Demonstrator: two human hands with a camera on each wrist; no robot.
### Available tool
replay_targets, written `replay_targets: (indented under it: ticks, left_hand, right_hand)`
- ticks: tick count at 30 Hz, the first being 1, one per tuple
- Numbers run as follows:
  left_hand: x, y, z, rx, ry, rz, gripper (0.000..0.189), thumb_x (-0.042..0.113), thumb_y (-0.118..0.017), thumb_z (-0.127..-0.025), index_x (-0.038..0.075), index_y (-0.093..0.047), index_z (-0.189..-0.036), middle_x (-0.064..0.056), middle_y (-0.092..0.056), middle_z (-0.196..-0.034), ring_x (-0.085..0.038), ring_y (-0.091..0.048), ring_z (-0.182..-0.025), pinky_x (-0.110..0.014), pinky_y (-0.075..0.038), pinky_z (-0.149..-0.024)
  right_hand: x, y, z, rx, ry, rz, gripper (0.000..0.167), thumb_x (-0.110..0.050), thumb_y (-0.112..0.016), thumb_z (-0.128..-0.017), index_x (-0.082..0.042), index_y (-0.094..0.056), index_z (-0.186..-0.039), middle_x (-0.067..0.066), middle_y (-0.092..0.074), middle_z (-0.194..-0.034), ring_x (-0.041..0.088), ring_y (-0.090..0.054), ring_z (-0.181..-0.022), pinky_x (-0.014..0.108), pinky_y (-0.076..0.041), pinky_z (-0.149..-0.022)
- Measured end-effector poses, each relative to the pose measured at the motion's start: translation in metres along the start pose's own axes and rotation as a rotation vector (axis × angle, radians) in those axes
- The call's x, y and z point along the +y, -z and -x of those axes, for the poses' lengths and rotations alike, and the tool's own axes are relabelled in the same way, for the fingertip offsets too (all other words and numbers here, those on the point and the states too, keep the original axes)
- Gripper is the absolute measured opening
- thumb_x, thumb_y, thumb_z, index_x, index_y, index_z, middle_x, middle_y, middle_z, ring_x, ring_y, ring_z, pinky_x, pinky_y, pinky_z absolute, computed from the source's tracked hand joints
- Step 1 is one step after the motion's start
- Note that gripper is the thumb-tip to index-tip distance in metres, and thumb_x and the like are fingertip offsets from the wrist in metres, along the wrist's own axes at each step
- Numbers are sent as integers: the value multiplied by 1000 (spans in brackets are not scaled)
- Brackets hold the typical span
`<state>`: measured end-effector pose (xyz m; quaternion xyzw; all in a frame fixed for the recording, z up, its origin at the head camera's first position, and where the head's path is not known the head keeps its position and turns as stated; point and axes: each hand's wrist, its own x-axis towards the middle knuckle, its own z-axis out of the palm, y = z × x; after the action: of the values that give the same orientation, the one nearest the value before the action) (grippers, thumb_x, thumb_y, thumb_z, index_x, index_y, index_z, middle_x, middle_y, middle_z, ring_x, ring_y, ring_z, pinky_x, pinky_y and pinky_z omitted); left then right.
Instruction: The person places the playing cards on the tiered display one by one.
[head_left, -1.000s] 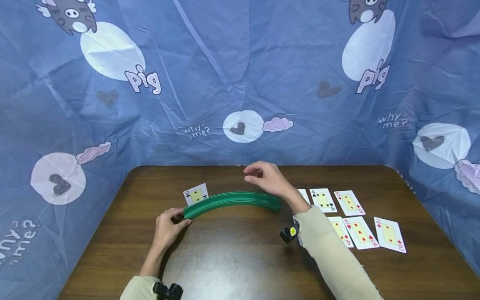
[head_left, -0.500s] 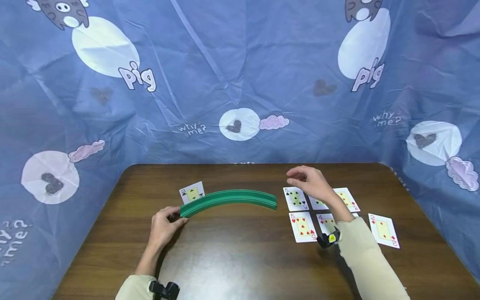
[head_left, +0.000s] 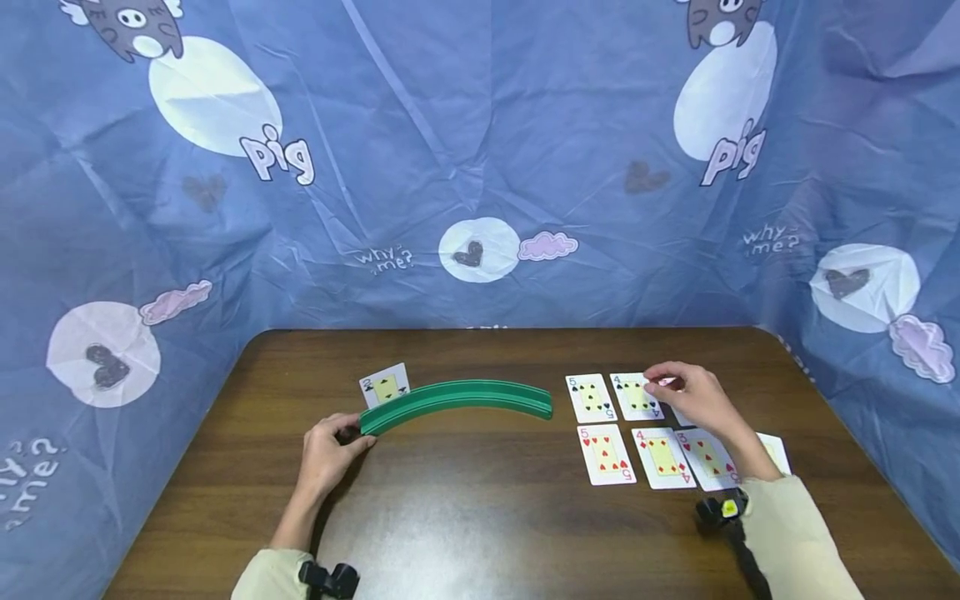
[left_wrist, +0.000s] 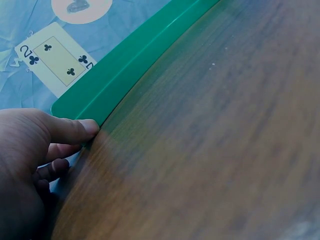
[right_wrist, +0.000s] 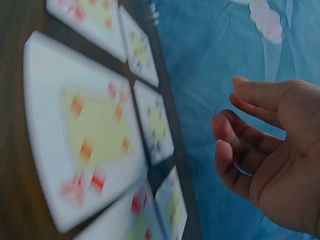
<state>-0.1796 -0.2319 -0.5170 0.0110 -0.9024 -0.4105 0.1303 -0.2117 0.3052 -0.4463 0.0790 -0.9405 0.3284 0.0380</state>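
Rail [head_left: 457, 394]: green and curved, it lay across the middle of the surface [head_left: 480, 517], left of the face-up cards.
Left grip [head_left: 330, 454]: I had the rail's left end pinched, thumb on the near side, the other fingers partly hidden. Light, steady pressure there seemed best, enough to stop it skating or tipping.
Two of clubs [head_left: 385, 386]: tilted, it stuck up behind the rail's left part; its lower edge was hidden, so I could not tell how deep it sat.
Right grip [head_left: 693, 398]: loosely curled and holding nothing, with a modest gap between thumb and fingers, it hovered by the right edge of the four of spades [head_left: 633, 397].
Mostly hidden card [head_left: 681, 419]: part showed under that hand; I could not read it.
Reach: it looked like one for a card. Coming in low and catching one edge promised a cleaner lift than pressing flat.
Neighbours: four of diamonds [head_left: 663, 458] and three of hearts [head_left: 705, 457] lay so close that a careless fingertip could have dragged both.
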Motion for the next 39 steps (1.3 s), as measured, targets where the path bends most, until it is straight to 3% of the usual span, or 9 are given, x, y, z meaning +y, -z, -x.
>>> replay_targets:
  ticks: [14, 21, 25, 30, 36, 39]
  left_hand:
    - [0, 0, 3, 4, -15, -12, 31, 3, -85, -73, -2, -76, -102, -15, -71, -92, -17, -55, -81, -25, -42, -73]
    - [-4, 6, 7, 24, 1, -21, 32, 2, -85, -71, -1, -76, -102, -14, -72, -90, -13, -53, -79, -23, -41, -72]
    - [-4, 5, 4, 15, 1, -21, 32, 3, -85, -72, 0, -76, -102, -13, -72, -91, -13, -54, -80, -23, -41, -74]
    - [-2, 3, 3, 19, -4, -20, 31, 3, -86, -71, 1, -77, -100, -12, -73, -90, -11, -54, -78, -23, -42, -73]
    - [2, 0, 2, 7, -10, -10, 30, 3, -85, -72, 0, -76, -100, -14, -72, -90, -12, -54, -79, -24, -41, -73]
    - [3, -1, 2, 2, -8, -10, 30, 3, -85, -72, 0, -76, -100, -14, -72, -90, -13, -54, -79, -24, -41, -73]
  right_hand:
    - [55, 32, 48, 7, -141, 105, 33, -23, -69, -94, 0, -68, -117, 17, -72, -100, 10, -54, -74, 24, -43, -59]
    - [73, 44, 56, 68, -80, 177, 27, -23, -72, -91, -3, -72, -108, 14, -74, -95, -4, -51, -71, 23, -42, -61]
    - [83, 49, 63, 73, -83, 219, 25, -23, -74, -89, -3, -73, -105, 15, -74, -95, -5, -51, -71, 24, -42, -62]
    - [96, 54, 74, 34, -84, 274, 28, -24, -77, -85, -1, -73, -100, 17, -73, -95, 9, -56, -75, 28, -42, -63]
    - [109, 57, 86, 9, -44, 329, 35, -31, -86, -73, -3, -73, -91, 24, -67, -101, 43, -62, -97, 53, -47, -79]
    - [111, 58, 90, -17, -75, 324, 42, -38, -88, -71, -5, -72, -91, 27, -65, -107, 48, -59, -106, 60, -45, -86]
